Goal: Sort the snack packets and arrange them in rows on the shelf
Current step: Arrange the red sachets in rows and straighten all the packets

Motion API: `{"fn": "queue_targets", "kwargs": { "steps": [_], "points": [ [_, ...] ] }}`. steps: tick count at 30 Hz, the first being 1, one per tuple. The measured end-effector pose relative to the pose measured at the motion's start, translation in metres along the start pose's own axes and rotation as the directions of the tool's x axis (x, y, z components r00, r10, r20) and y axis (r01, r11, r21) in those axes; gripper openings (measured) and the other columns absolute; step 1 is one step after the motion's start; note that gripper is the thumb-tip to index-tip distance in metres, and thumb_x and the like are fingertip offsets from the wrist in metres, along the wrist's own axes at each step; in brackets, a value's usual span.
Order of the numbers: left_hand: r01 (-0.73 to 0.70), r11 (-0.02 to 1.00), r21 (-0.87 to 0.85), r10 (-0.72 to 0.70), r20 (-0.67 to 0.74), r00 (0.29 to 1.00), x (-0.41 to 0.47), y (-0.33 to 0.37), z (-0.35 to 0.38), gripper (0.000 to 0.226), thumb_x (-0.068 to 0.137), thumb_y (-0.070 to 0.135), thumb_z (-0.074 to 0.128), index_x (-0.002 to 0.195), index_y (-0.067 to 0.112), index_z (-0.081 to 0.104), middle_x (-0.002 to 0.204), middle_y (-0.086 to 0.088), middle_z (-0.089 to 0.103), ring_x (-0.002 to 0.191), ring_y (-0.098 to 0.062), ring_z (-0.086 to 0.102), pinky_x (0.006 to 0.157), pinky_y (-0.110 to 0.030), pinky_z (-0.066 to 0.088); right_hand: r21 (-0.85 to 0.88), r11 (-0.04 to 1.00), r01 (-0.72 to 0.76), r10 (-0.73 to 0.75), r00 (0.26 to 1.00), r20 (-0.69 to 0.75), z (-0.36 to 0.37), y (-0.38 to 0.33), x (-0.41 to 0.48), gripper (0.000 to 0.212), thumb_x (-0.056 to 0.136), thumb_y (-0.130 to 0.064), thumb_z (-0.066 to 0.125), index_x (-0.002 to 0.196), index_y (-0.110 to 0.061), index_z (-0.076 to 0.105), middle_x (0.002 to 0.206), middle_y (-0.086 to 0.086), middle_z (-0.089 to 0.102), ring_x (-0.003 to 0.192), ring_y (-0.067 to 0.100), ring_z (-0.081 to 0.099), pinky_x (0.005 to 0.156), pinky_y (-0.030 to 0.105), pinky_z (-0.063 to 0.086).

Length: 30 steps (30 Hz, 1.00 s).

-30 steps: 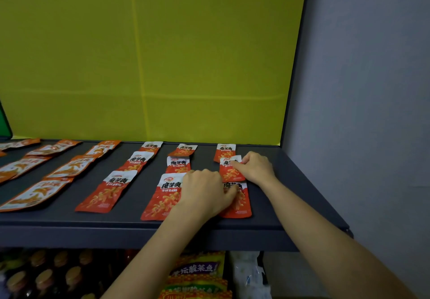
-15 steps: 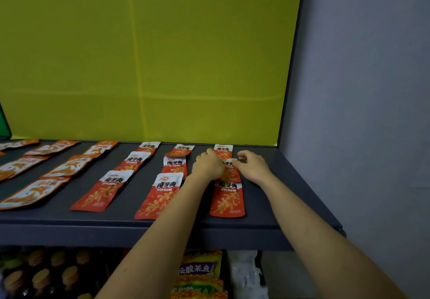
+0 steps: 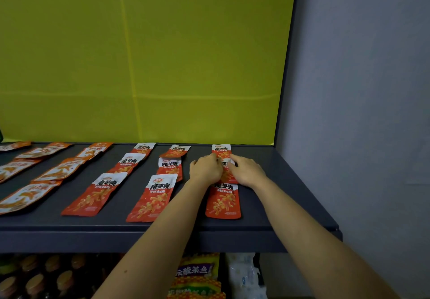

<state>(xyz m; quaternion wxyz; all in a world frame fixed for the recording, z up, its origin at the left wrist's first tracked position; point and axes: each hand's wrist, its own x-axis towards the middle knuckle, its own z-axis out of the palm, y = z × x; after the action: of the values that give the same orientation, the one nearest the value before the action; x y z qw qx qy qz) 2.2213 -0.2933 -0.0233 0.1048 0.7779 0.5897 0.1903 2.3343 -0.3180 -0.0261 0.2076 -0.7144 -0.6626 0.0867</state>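
Observation:
Red and white snack packets lie flat in columns on the dark grey shelf (image 3: 279, 205). In the rightmost column a front packet (image 3: 223, 202) lies free, a middle packet (image 3: 226, 170) sits between my hands, and a back packet (image 3: 221, 150) lies near the yellow backing. My left hand (image 3: 206, 169) rests on the middle packet's left edge with fingers curled. My right hand (image 3: 247, 170) presses its right edge. The middle packet is mostly hidden by both hands. Further columns (image 3: 152, 197) (image 3: 94, 195) run to the left.
A yellow-green panel (image 3: 162, 66) backs the shelf, and a grey wall (image 3: 360, 112) closes the right side. Below the shelf stand bottles (image 3: 35, 280) at the left and stacked snack bags (image 3: 197, 275) at the centre. Bare shelf surface shows right of the last column.
My left hand has moved from the front packet back to the middle packet of the rightmost column. My right hand has stayed on that middle packet. The front packet now lies uncovered.

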Motion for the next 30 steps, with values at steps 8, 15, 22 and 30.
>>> {"fn": "queue_targets", "kwargs": {
  "steps": [8,15,22,30],
  "points": [
    [0.062,0.980,-0.188,-0.056,0.037,0.998,-0.008,0.000,-0.009,0.035,0.097,0.021,0.033,0.114,-0.005,0.049,0.125,-0.023,0.054,0.116,-0.037,0.049,0.093,-0.041,0.039,0.207,0.977,-0.059,0.064,0.998,-0.019,-0.006,-0.005,-0.007,0.036,0.098,-0.031,0.034,0.124,-0.014,0.053,0.128,0.011,0.058,0.117,0.030,0.053,0.096,0.040,0.044],
    [0.051,0.965,-0.257,-0.020,0.121,0.992,-0.055,-0.001,-0.026,0.040,0.098,0.018,0.029,0.135,0.003,0.036,0.142,-0.018,0.042,0.128,-0.032,0.042,0.099,-0.033,0.034,0.341,0.940,-0.016,-0.033,0.990,0.137,-0.023,-0.009,-0.059,0.041,0.099,-0.030,0.040,0.138,-0.019,0.041,0.139,0.003,0.051,0.125,0.020,0.049,0.098,0.030,0.039],
    [-0.096,0.993,-0.071,0.103,0.102,0.989,-0.083,-0.010,-0.013,0.049,0.100,0.024,0.026,0.145,0.005,0.021,0.155,-0.011,0.024,0.145,-0.021,0.016,0.118,-0.033,0.008,0.179,0.982,0.054,-0.079,0.988,0.136,-0.024,-0.006,-0.088,0.046,0.100,-0.034,0.035,0.144,-0.022,0.031,0.149,0.004,0.036,0.140,0.021,0.029,0.111,0.038,0.030],
    [-0.141,0.990,0.016,0.139,0.095,0.986,-0.081,-0.005,-0.001,0.053,0.101,0.031,0.020,0.147,0.005,0.016,0.157,-0.010,0.017,0.147,-0.019,0.010,0.120,-0.034,0.007,-0.006,0.995,0.095,-0.093,0.983,0.156,-0.021,-0.006,-0.088,0.052,0.102,-0.036,0.025,0.150,-0.022,0.014,0.158,0.003,0.018,0.146,0.020,0.012,0.116,0.032,0.013]
  ]
}}
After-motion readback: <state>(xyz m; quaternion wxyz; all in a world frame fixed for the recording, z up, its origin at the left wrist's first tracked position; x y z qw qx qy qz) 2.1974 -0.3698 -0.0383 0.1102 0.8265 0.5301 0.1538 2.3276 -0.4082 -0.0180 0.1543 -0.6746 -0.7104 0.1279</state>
